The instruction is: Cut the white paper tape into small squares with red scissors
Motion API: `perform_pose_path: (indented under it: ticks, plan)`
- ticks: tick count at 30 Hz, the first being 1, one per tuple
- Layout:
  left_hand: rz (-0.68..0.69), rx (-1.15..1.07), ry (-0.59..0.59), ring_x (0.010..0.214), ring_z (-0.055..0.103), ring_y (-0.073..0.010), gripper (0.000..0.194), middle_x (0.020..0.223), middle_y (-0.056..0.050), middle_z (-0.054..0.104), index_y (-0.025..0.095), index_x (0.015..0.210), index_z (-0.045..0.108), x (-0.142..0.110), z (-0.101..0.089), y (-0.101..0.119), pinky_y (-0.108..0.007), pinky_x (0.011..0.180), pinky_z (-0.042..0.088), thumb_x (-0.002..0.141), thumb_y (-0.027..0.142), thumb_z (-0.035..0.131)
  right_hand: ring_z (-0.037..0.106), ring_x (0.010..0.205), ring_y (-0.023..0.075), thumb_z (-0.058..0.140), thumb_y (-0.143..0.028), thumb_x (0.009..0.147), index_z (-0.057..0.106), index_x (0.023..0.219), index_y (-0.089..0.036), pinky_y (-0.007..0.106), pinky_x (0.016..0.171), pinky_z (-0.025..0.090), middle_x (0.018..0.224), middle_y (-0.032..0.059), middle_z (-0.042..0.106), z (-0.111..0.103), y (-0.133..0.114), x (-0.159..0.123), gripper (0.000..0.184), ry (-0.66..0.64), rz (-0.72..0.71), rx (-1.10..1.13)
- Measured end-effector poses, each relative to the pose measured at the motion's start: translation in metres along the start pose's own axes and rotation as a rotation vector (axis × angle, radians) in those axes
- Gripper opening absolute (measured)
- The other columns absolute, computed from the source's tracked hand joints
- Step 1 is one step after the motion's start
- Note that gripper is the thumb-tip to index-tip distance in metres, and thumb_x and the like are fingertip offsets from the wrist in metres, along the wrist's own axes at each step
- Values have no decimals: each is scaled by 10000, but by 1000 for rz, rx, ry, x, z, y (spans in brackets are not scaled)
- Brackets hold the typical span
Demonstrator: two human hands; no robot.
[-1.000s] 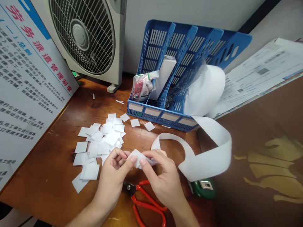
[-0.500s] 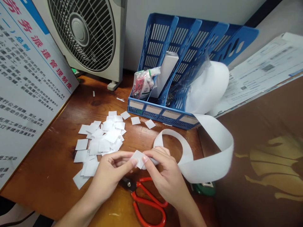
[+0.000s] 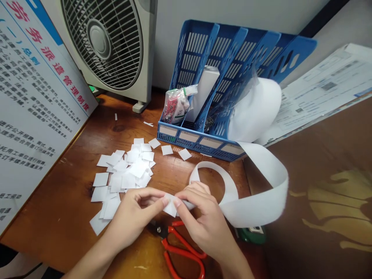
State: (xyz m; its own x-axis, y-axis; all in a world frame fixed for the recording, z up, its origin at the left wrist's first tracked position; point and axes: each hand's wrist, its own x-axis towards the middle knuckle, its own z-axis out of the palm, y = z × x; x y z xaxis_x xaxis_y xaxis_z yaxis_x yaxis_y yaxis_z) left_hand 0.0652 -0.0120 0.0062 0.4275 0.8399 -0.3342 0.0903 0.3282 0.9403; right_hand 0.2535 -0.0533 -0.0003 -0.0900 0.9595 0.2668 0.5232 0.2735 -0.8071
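Pinching noted, lower centre of frame: left hand (image 3: 139, 213) and right hand (image 3: 202, 217) together grip a small white piece (image 3: 170, 209) between thumbs and fingers. White strip (image 3: 255, 211) loops at right of centre, one end running behind right hand; hold there cannot be told. Red-handled cutters (image 3: 180, 250) lie below the hands, partly covered. Loose white squares (image 3: 138, 169) heaped left of centre.

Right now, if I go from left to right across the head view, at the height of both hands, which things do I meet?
Printed board, pile of white squares, left hand, pinched white piece, right hand, looping white strip, golden pattern.
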Motion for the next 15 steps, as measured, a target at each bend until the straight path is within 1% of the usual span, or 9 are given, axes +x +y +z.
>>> perform_pose_path:
  ticks: [2,4,7,10,13,15]
  plan:
    - [6,19,0,826,758,-199,214,896,-56,830,180,956,833,-1,-1,0,-233,754,570,893,374,769,528,754,157,591,-167,975,618,825,-209,405,938,344,727,-40,580,-1,0,0,159,7,-12,-14]
    - [17,28,30,820,754,-197,208,866,-48,820,177,933,823,-2,-1,0,-232,750,568,891,373,767,542,787,166,593,-161,961,614,839,-211,423,974,333,752,-32,590,-3,1,0,134,21,-22,-31]
    - [31,66,52,805,742,-193,210,829,-42,795,167,907,792,-2,-2,0,-232,739,564,892,374,758,553,812,175,575,-144,950,603,828,-211,453,1030,311,757,-25,582,-4,1,-1,142,29,-39,-62]
    - [38,149,1,809,722,-194,236,862,-54,784,156,943,765,-2,-2,1,-247,743,558,923,385,712,545,805,174,562,-120,926,579,791,-206,468,1027,312,749,-22,568,-4,0,-2,161,19,-47,-84]
    - [44,216,-87,832,720,-202,241,905,-67,791,150,1013,770,-2,-2,4,-263,752,556,943,362,676,534,805,176,560,-89,880,563,757,-203,471,1015,315,711,-28,559,-3,-1,-3,168,10,-54,-84]
    - [41,239,-143,821,722,-201,236,914,-69,801,154,1022,785,-1,-3,4,-261,730,552,942,348,675,531,806,177,559,-82,862,566,743,-203,474,1021,313,685,-32,560,-3,-2,-4,169,9,-64,-84]
